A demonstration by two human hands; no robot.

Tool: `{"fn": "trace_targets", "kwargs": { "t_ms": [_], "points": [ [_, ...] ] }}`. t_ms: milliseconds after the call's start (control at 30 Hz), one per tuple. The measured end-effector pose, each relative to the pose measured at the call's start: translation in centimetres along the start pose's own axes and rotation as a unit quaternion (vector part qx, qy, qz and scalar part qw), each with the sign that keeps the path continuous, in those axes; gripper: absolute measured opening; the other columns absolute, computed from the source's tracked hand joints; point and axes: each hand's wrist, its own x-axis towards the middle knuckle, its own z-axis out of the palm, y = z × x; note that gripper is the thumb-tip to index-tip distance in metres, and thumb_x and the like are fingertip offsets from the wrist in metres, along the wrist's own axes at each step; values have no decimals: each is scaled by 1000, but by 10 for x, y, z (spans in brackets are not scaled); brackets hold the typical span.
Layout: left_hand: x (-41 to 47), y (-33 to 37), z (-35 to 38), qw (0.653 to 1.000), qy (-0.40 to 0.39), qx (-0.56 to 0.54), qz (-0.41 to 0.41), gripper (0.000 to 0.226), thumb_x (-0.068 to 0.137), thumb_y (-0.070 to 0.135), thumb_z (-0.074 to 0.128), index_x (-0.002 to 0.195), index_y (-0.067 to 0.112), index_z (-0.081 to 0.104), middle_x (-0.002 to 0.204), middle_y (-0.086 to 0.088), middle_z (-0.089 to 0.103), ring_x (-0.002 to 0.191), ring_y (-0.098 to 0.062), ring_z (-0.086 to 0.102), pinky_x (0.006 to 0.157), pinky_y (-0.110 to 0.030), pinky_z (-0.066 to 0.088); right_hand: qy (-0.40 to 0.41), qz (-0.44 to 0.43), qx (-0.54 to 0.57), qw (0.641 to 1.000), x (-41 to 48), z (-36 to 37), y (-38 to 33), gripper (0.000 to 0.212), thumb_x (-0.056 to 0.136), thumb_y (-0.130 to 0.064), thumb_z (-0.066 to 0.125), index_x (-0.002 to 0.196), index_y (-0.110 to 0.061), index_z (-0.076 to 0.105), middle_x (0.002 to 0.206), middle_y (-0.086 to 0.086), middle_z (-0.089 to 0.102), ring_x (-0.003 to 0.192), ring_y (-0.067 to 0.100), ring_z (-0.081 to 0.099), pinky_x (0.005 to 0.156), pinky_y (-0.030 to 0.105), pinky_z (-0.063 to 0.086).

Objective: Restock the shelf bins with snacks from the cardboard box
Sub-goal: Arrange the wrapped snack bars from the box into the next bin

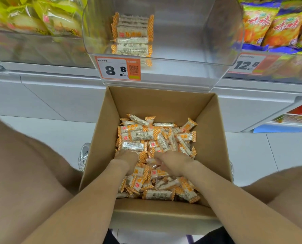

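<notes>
The clear bin (208,41) is holding few packets above the cardboard box (212,131), whose tall walls are hemming in the snacks (157,136). The left hand (126,159) and right hand (173,162) are pressing into the pile, fingers buried, so I cannot tell their grip.

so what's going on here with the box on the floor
A person has both hands down in the cardboard box, the left hand and right hand dug into the pile of orange-and-white wrapped snacks. Their fingers are buried, so whether they grip anything can't be told. The clear shelf bin above holds only a few of the same packs.
</notes>
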Motion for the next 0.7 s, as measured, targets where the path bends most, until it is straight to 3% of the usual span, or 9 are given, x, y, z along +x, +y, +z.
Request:
{"fn": "trace_targets", "kwargs": {
  "t_ms": [100,200,300,367,500,600,700],
  "points": [
    [-7,1,-6,999,-18,-33,14,26,101,12,64,126,13,61,129,-7,56,118,-30,58,99,-43,52,50,32,150,987,-15,-22,9,25,107,-26,55,129,-27,42,100,4,64,81,22,63,66,34,50],
    [-21,0,-24,988,-14,-146,35,20,107,20,58,125,16,51,120,-8,58,98,-26,60,78,-36,50,120,71,205,969,-29,-45,11,28,106,-24,57,132,-13,55,99,3,66,78,17,65,61,29,48],
    [-37,-3,-49,956,28,-289,28,13,105,22,60,116,26,56,104,-4,61,68,-19,54,58,-31,42,190,113,253,942,-41,-61,14,22,102,-21,60,112,-2,66,85,9,69,69,24,68,57,28,48],
    [-50,-6,-67,928,50,-370,14,26,98,10,61,117,28,63,98,-2,59,58,-19,50,52,-30,40,220,124,300,920,-51,-72,15,28,99,-21,63,118,-1,67,94,7,72,72,18,64,64,30,48],
    [-85,-14,-94,868,96,-486,12,42,85,1,65,119,25,70,85,-8,64,68,-21,55,54,-30,40,230,84,420,874,-72,-92,8,37,92,-18,75,124,-14,58,78,-2,60,62,12,51,62,30,41],
    [-107,-14,-107,825,111,-554,25,33,92,-2,65,116,18,74,103,-16,67,82,-23,62,52,-26,50,230,23,488,842,-88,-103,-3,59,90,-10,75,136,-32,46,77,3,66,68,17,61,66,37,51],
    [-122,-12,-113,795,123,-591,51,30,95,-2,65,113,19,76,121,-19,72,90,-29,74,71,-37,62,216,17,568,794,-98,-110,-19,42,93,-4,65,127,-29,58,75,4,66,64,16,63,73,39,59]
  ]
}}
